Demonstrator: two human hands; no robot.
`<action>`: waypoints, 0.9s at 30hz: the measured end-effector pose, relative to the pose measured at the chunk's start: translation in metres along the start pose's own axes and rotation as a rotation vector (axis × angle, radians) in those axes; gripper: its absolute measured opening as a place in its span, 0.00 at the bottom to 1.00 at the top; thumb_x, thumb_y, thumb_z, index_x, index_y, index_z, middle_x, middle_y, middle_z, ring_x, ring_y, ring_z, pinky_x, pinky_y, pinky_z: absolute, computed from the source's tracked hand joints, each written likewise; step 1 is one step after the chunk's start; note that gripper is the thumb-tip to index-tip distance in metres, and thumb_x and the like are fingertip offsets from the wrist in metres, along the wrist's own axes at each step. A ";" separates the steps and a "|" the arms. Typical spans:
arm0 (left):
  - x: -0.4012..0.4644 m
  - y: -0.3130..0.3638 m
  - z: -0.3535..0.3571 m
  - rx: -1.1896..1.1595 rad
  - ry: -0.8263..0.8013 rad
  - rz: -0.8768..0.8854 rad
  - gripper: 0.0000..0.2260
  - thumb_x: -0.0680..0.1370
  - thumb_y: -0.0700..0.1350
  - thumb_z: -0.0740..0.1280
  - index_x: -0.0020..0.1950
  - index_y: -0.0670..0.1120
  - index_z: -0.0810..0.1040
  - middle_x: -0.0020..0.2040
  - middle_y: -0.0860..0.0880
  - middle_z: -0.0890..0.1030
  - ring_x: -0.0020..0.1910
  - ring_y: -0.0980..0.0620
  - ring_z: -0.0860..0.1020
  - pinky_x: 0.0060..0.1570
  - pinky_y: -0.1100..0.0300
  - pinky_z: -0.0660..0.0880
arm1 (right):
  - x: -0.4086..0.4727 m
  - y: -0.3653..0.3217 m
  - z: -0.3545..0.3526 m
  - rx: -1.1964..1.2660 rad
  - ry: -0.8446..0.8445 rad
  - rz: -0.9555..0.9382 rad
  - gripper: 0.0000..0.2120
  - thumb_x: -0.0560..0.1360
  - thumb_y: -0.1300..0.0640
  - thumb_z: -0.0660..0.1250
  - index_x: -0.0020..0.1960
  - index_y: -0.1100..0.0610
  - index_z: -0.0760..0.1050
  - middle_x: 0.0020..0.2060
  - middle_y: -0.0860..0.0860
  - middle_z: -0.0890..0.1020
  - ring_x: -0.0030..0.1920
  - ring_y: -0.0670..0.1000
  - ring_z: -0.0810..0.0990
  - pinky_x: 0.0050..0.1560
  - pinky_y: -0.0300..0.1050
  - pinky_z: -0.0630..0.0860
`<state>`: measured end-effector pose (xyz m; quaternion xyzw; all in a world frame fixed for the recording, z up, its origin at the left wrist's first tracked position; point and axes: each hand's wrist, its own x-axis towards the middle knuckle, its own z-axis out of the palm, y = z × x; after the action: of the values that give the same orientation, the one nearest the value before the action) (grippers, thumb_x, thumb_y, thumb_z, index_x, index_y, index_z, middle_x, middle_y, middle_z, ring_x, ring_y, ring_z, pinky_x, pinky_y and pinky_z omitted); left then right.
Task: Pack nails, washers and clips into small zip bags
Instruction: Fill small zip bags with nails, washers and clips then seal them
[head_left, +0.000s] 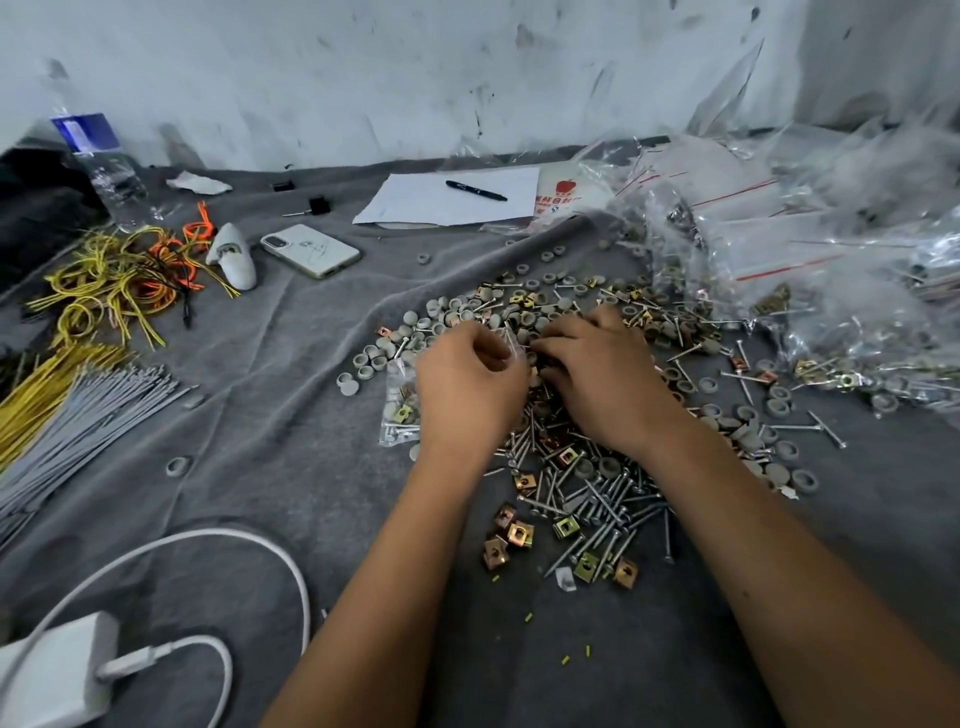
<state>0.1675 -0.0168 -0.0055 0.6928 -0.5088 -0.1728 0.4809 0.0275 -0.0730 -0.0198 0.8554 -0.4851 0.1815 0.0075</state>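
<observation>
Her left hand (467, 384) pinched a small zip bag (399, 410) lying beneath it; the right hand (597, 374), fingers curled, dug into the nails (597, 499) just beside.

A white plastic bag (558, 200) bears a red apple logo and red characters, too blurred to read

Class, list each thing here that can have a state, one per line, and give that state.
Left hand: fingers curled, pinching a small clear zip bag.
Small clear zip bag: partly filled, lying on the grey cloth.
Right hand: palm down, fingers in the loose pile of silver nails.
Black pen: capped, lying on white paper.
White phone: face down.
Clear plastic water bottle: upright.
</observation>
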 end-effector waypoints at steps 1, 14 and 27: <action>0.002 -0.001 -0.002 -0.081 0.027 -0.045 0.03 0.74 0.39 0.71 0.44 0.47 0.79 0.36 0.48 0.83 0.34 0.47 0.82 0.34 0.51 0.80 | 0.000 0.000 -0.001 0.012 0.006 0.009 0.16 0.81 0.49 0.66 0.68 0.49 0.79 0.67 0.45 0.77 0.66 0.56 0.67 0.64 0.57 0.70; 0.010 -0.008 -0.007 -0.386 0.004 -0.203 0.04 0.76 0.35 0.67 0.41 0.40 0.79 0.28 0.47 0.79 0.23 0.52 0.76 0.25 0.58 0.74 | -0.008 0.006 -0.014 0.162 0.018 0.118 0.08 0.75 0.55 0.72 0.53 0.54 0.80 0.51 0.50 0.83 0.57 0.55 0.74 0.59 0.56 0.75; 0.002 -0.004 0.004 -0.116 0.030 0.010 0.13 0.70 0.36 0.77 0.45 0.49 0.77 0.33 0.51 0.82 0.30 0.58 0.82 0.28 0.62 0.77 | -0.010 -0.008 -0.025 0.934 0.169 0.036 0.03 0.81 0.61 0.67 0.51 0.55 0.73 0.45 0.49 0.86 0.44 0.44 0.84 0.45 0.41 0.80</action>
<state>0.1673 -0.0205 -0.0106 0.6638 -0.4940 -0.1890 0.5288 0.0212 -0.0556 0.0019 0.7409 -0.3640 0.4493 -0.3417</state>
